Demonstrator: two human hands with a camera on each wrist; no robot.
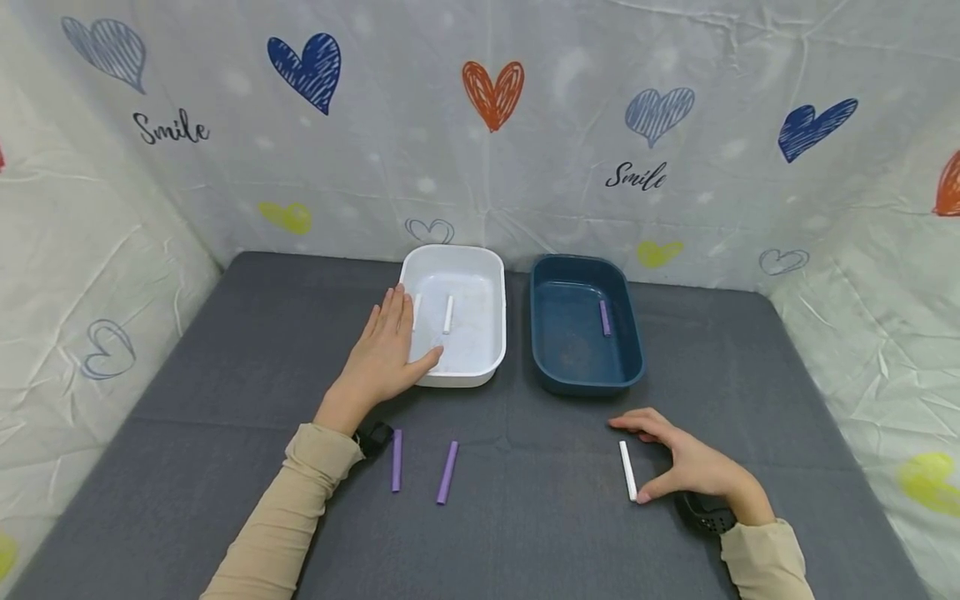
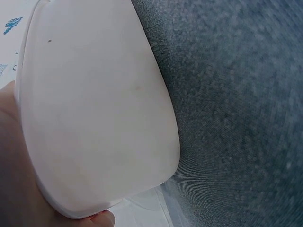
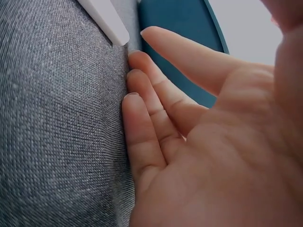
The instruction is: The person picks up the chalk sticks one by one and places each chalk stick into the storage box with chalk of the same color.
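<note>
With fingers straight, my left hand [image 1: 382,350] lies over the left rim of a white tray [image 1: 480,377]; its thumb reaches over the near left corner. Two white chalk-like sticks are inside that tray, one in the middle [image 1: 448,315] and one partly hidden by the fingers. My right hand [image 1: 693,460] is spread around another white stick [image 1: 628,472] on the table. Its thumb tip is at the stick's near end, perhaps touching, while the index finger stays apart from it. In the right wrist view, the other fingertips [image 3: 135,106] rest at the cloth.
A dark blue tray [image 1: 585,385] stands to the right of the white one, with a purple stick [image 1: 604,318] in it. Two more purple sticks, one on the left [image 1: 397,461] and one beside it [image 1: 447,473], lie on the grey cloth. A heart-printed curtain [image 1: 555,167] hangs behind.
</note>
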